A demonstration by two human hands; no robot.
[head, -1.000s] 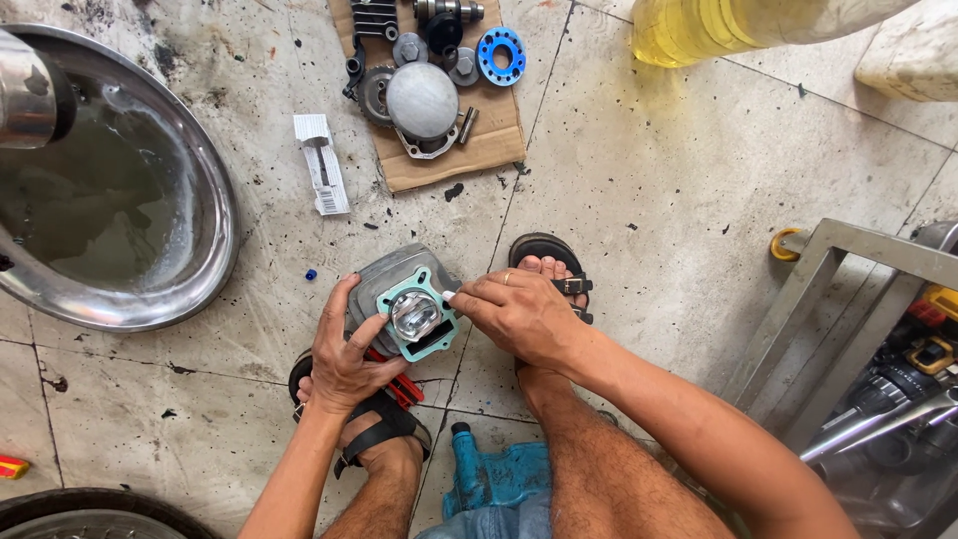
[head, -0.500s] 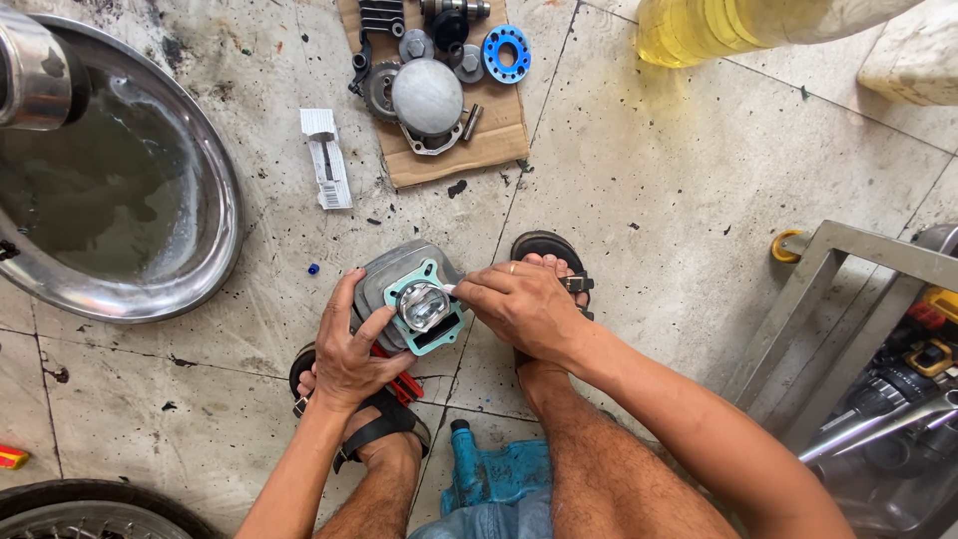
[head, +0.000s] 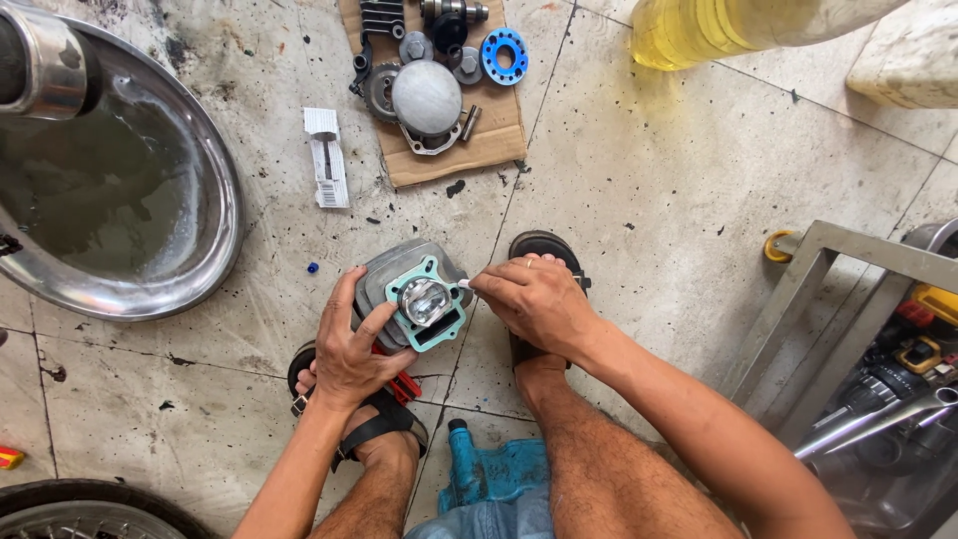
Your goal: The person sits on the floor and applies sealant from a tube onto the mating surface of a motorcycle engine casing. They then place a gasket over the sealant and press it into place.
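Your left hand [head: 351, 344] has kept its grip on the grey engine cylinder [head: 409, 289] on the tiled floor [head: 639, 200] between your sandalled feet, fingers wrapped round its side and thumb lying by the teal gasket [head: 427, 304] on its top face, which sits where it did a second ago. Your right hand [head: 534, 299] is closed around something small and pale at its fingertips (too tiny to identify), now touching the gasket's right edge. With so little shifted, the work looks paused on that gasket face, well apart from the cardboard [head: 479, 140] of parts and the steel basin [head: 150, 230].
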